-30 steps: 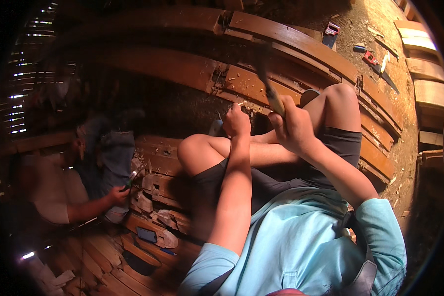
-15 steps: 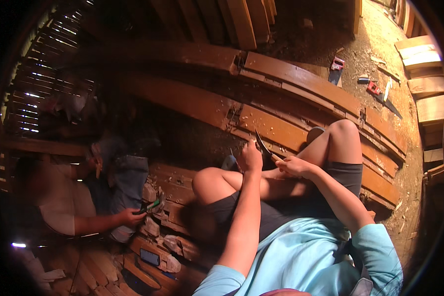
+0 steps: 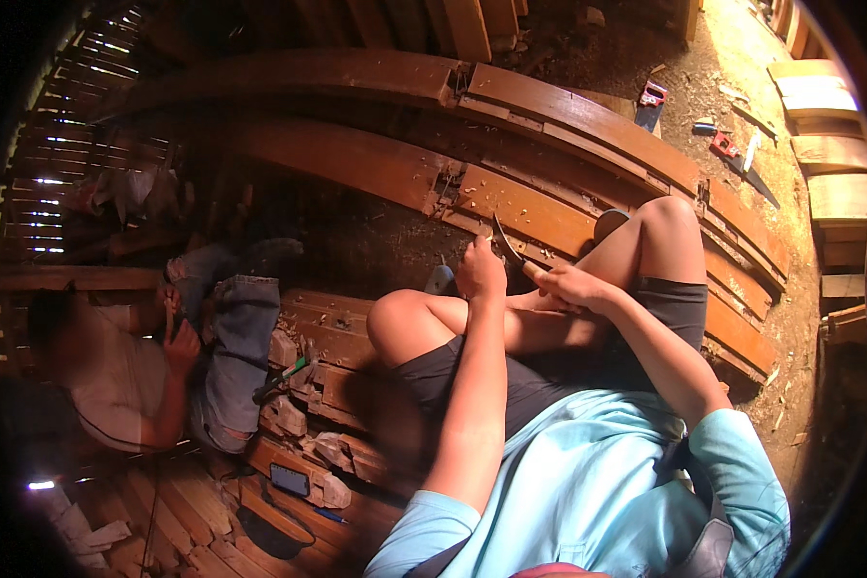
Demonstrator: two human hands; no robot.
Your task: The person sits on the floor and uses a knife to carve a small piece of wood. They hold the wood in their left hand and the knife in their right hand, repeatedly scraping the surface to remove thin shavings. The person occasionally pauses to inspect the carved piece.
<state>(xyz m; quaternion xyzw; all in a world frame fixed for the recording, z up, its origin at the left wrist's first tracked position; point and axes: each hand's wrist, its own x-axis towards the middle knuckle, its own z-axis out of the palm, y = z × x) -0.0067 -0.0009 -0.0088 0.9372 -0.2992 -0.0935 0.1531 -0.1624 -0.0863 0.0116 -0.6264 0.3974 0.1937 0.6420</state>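
Observation:
My right hand [image 3: 570, 286] is closed round the handle of a knife with a dark, curved blade [image 3: 507, 247]. Its tip points away from me, close to the fingers of my left hand [image 3: 482, 270]. That left hand is closed, with a small pale thing barely showing at its fingertips; I cannot make out what it is. Both hands are above my crossed legs, over the near edge of a long brown wooden beam [image 3: 525, 214] strewn with pale shavings.
Two red-handled saws [image 3: 651, 94] [image 3: 726, 144] lie on the dirt floor, far right. On the left sits a co-worker [image 3: 125, 376], hands close together. A green-handled hammer [image 3: 294, 371] and a phone [image 3: 290, 480] rest on wood pieces. Stacked planks [image 3: 843, 197] line the right.
The co-worker has let go of the green-handled hammer, now on the wood pieces, and brought that hand up to the other. My hands keep their hold, with the blade against the left fingertips.

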